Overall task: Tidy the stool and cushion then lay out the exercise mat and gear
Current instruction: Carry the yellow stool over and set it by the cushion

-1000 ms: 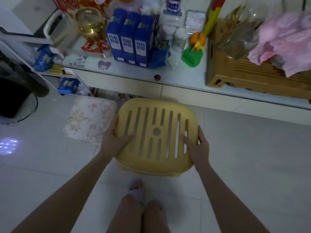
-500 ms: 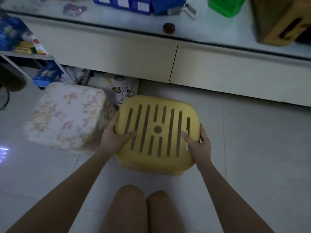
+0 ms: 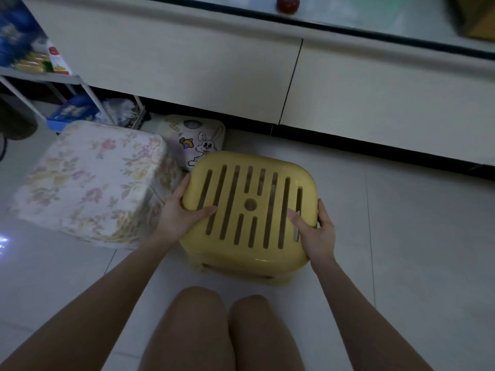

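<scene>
Change since earlier: both hands keep their hold on the stool; the cabinet front now fills the top of the view, its countertop mostly out of sight, and the stool sits nearer the gap under the cabinet.
Stool (image 3: pixel 251 210): yellow plastic, slotted seat with a round hole in the middle, upright on the pale tiled floor (image 3: pixel 415 250), just in front of the person's knees (image 3: pixel 225 325).
Left hand (image 3: pixel 182 215): clasps the stool's left edge; thumb lies flat on the seat across the outer slots, the other fingers wrap around the side.
Right hand (image 3: pixel 316 234): clasps the right edge; thumb on the seat beside the last slot, fingers curled down the side wall.
Cushion (image 3: pixel 91 183): floral, thick and square, on the floor just left of the stool, close against the left hand.
Rabbit-print item (image 3: pixel 198 140): behind the stool and cushion, partly hidden by both.
Cabinet (image 3: pixel 187 62): white fronts beyond; dark gap beneath.
Shelf rack (image 3: pixel 40 76): far left, holding packets.
</scene>
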